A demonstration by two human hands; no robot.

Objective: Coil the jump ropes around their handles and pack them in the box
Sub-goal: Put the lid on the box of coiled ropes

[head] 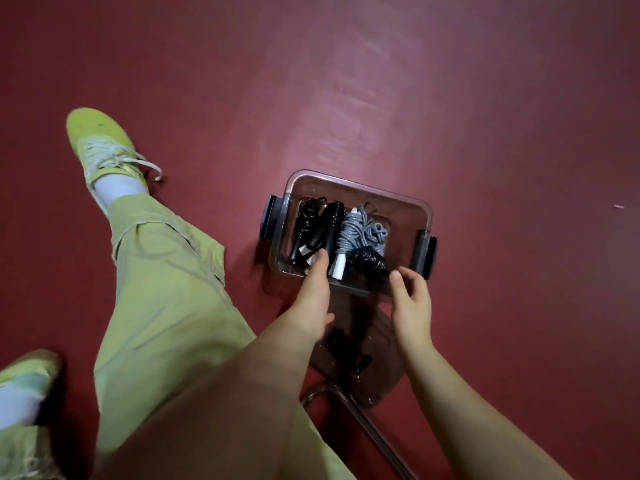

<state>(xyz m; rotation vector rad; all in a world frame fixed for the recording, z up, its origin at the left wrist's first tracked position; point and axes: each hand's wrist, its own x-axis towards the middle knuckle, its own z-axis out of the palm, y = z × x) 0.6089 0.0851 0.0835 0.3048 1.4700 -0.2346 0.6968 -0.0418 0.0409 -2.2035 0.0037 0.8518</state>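
Nearest the camera, two bare forearms reach forward and down over a dark red floor (pixel 485 116). A leg in light green trousers (pixel 162 306) stretches out to the left, ending in a yellow-green shoe (pixel 104 147) with pale laces and a white sock; a second shoe of the same colour (pixel 27 372) shows at the lower left edge.

Between the forearms, on the floor, lies a clear lid (pixel 356 344) with a dark clip on it, just in front of the box.

The left hand (pixel 311 299) reaches over the near rim of the box (pixel 391 199), its fingers fairly straight and their tips touching the black handle of a coiled jump rope inside; whether it pinches anything I cannot tell. The right hand (pixel 412 306) hovers at the near right corner of the box with fingers relaxed and loosely spread, holding nothing.

The box is clear plastic with a dark latch at each end, standing on the floor. Inside it lie the coiled jump ropes: a black rope (pixel 311 223) on the left, a grey rope (pixel 360 233) with white handles in the middle, and another black rope (pixel 369 263) at the near right.
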